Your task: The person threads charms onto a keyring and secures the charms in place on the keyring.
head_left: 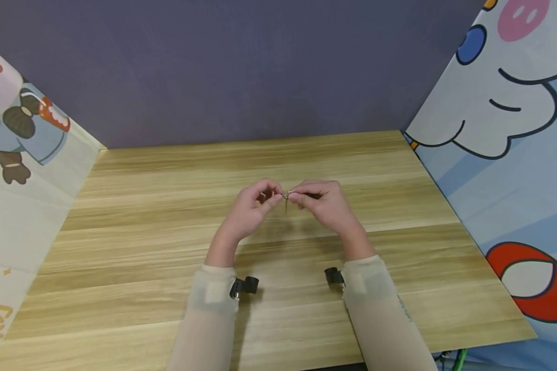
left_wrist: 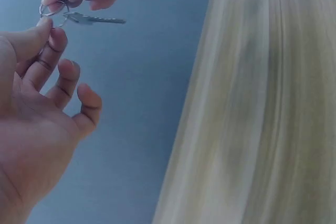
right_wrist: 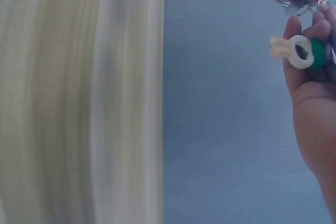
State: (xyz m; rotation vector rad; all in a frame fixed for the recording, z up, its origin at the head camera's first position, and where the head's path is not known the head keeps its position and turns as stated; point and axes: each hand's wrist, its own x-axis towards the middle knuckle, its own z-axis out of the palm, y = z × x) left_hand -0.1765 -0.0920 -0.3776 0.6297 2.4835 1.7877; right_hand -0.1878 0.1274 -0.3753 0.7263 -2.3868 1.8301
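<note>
In the left wrist view, a thin metal key ring [left_wrist: 55, 13] spans the gap between both hands, with a silver key [left_wrist: 97, 20] hanging off it. My left hand [head_left: 249, 208] pinches the near side of the ring between thumb and index finger, its other fingers loosely bent. From the opposite side my right hand [head_left: 328, 207] grips the ring with thumb and fingertips. A small green, white and peach charm [right_wrist: 317, 54] lies against the right fingers; whether it joins the ring is hidden. Both hands are held above the wooden table.
The wood-grain table [head_left: 139, 247] stretches out on all sides beneath the hands. A dark wall panel [head_left: 250, 72] closes the back, and cartoon-printed panels [head_left: 534, 201] stand left and right. Green and black cables [head_left: 459, 359] show below the table's front right edge.
</note>
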